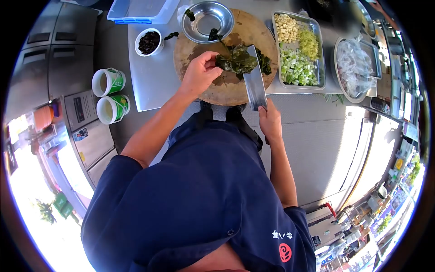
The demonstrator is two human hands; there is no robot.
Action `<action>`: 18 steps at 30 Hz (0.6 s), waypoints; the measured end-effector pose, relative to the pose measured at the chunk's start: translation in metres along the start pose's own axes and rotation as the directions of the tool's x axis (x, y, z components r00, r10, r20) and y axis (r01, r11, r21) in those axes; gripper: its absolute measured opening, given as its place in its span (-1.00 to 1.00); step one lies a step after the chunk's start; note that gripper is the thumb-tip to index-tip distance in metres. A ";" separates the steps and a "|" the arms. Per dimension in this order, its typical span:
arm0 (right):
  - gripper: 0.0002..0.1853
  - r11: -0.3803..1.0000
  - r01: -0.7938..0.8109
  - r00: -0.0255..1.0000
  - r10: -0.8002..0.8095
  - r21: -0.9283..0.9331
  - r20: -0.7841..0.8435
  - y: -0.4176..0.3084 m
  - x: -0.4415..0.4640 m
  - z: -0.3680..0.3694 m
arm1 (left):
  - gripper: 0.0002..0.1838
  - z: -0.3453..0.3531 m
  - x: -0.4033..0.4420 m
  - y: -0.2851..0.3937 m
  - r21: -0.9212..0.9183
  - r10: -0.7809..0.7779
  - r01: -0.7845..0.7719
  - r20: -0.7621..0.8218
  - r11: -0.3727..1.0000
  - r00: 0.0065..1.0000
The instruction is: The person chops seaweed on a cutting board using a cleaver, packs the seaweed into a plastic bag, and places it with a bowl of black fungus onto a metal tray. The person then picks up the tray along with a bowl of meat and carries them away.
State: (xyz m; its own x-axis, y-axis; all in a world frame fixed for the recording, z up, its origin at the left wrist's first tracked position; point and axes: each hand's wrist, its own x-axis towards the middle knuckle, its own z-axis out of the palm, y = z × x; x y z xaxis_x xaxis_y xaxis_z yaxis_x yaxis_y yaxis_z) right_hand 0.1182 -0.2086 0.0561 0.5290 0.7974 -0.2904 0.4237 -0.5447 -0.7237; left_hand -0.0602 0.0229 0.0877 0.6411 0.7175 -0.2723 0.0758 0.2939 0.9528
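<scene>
My left hand (202,72) pinches the near left edge of a dark green, wet-looking leafy sheet (236,60), perhaps seaweed. In my right hand (270,120) is the handle of a broad cleaver (256,84), its blade pointing away from me and crossing the right part of the leaves. More dark leaf pieces lie right of the blade. Under all this is a round wooden chopping board (231,93). On the board's far left part stands a steel bowl (207,21) with dark scraps at its rim. Whether the blade touches the wood I cannot tell.
Left of the board, a white tub (149,42) holds dark pieces, near a blue-rimmed plastic box (144,11). At right, a metal tray (321,68) carries chopped vegetables, beside a basin with plastic bags (355,65). Two white-green buckets (108,81) stand lower left.
</scene>
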 end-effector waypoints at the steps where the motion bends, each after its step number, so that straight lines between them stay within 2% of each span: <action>1: -0.79 0.999 -0.040 0.999 0.041 -0.034 0.018 -0.003 -0.002 -0.001 | -0.65 -0.003 0.001 -0.007 0.018 0.018 -0.018 -0.005 1.000 1.000; 2: -0.79 0.999 -0.040 0.999 0.040 -0.034 0.019 -0.005 -0.004 0.000 | -0.65 -0.007 0.002 -0.014 0.018 0.018 -0.017 -0.007 1.000 1.000; 4: -0.81 0.999 0.009 0.998 -0.012 -0.046 -0.060 -0.011 -0.011 0.003 | -0.62 -0.019 0.002 -0.035 0.159 -0.113 0.116 -0.029 0.981 0.993; 5: -0.81 0.999 0.007 0.999 -0.010 -0.051 -0.053 -0.015 -0.014 0.002 | -0.62 -0.028 0.000 -0.057 0.152 -0.118 0.122 -0.032 0.981 0.992; 7: -0.83 0.996 0.028 0.998 -0.033 -0.087 -0.055 -0.031 -0.016 -0.004 | -0.56 -0.049 -0.004 -0.102 0.436 -0.047 0.082 -0.090 0.896 0.995; 8: -0.83 0.995 0.030 0.998 -0.035 -0.091 -0.050 -0.037 -0.016 -0.005 | -0.56 -0.055 -0.009 -0.109 0.432 -0.048 0.085 -0.094 0.898 0.994; 10: -0.83 0.984 0.104 0.994 -0.108 -0.141 -0.018 -0.046 -0.015 -0.004 | -0.53 -0.060 -0.019 -0.111 0.570 0.052 0.030 -0.129 0.821 0.990; 11: -0.83 0.984 0.104 0.994 -0.107 -0.145 -0.011 -0.049 -0.016 0.000 | -0.53 -0.061 -0.022 -0.114 0.565 0.048 0.036 -0.133 0.824 0.990; 13: -0.80 0.961 0.164 0.986 -0.161 -0.224 0.030 -0.053 -0.009 0.011 | -0.52 -0.055 -0.020 -0.104 0.589 0.155 -0.049 -0.131 0.807 0.979; 14: -0.80 0.959 0.170 0.985 -0.168 -0.226 0.030 -0.048 -0.002 0.020 | -0.52 -0.051 -0.016 -0.098 0.588 0.161 -0.052 -0.134 0.807 0.978; 16: -0.78 0.916 0.131 0.980 -0.062 -0.380 0.188 -0.041 0.006 0.036 | -0.52 -0.034 -0.013 -0.081 0.645 0.268 -0.178 -0.044 0.744 0.962; 17: -0.77 0.908 0.123 0.978 -0.042 -0.401 0.204 -0.044 0.005 0.037 | -0.52 -0.025 -0.012 -0.078 0.644 0.269 -0.177 -0.047 0.744 0.962; 18: -0.77 0.907 0.126 0.978 -0.045 -0.403 0.206 -0.046 0.006 0.038 | -0.54 -0.016 -0.010 -0.076 0.707 0.295 -0.224 0.023 0.671 0.955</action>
State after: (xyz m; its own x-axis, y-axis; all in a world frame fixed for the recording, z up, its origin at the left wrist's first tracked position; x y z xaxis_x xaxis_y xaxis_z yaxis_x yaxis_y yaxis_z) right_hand 0.0740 -0.1694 0.0637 0.3469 0.8574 -0.3801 0.7470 -0.4977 -0.4408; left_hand -0.0846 0.0040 0.0162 0.6524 0.7575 0.0236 0.4468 -0.4096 0.7954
